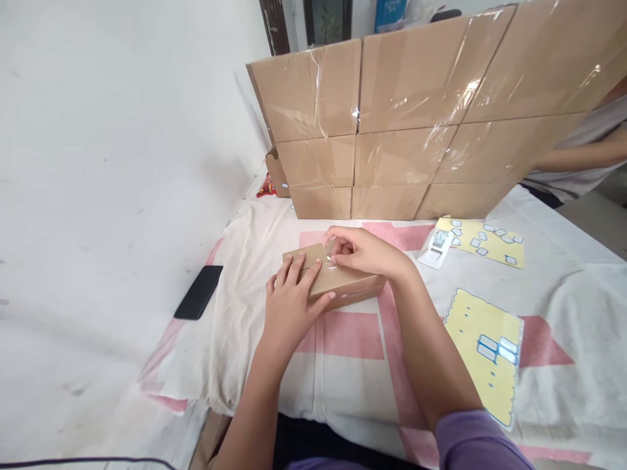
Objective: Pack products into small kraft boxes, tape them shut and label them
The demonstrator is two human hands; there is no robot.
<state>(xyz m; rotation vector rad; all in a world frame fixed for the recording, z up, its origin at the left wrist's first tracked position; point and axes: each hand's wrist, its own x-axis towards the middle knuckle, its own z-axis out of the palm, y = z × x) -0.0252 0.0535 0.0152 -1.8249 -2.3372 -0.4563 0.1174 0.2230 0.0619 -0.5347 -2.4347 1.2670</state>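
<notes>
A small brown cardboard box (pixel 353 287) lies on the cloth-covered table in front of me. My left hand (pixel 296 287) rests flat on the box's left part, fingers spread, with the thumb along its near edge. Over the top of the box, my right hand (pixel 365 251) has its fingers curled in a pinch on a piece of clear tape (pixel 329 250). The tape's shiny end shows at the fingertips, close to the box's top. The palm side of my right hand is partly hidden.
Behind the box stands a wall of taped cardboard boxes (pixel 392 150). A black phone (pixel 198 292) lies at the left by the white wall. To the right are a yellow card (pixel 482 352), a yellow sticker sheet (pixel 490 245) and a small white device (pixel 437 247). Another person's arm (pixel 582 156) shows at far right.
</notes>
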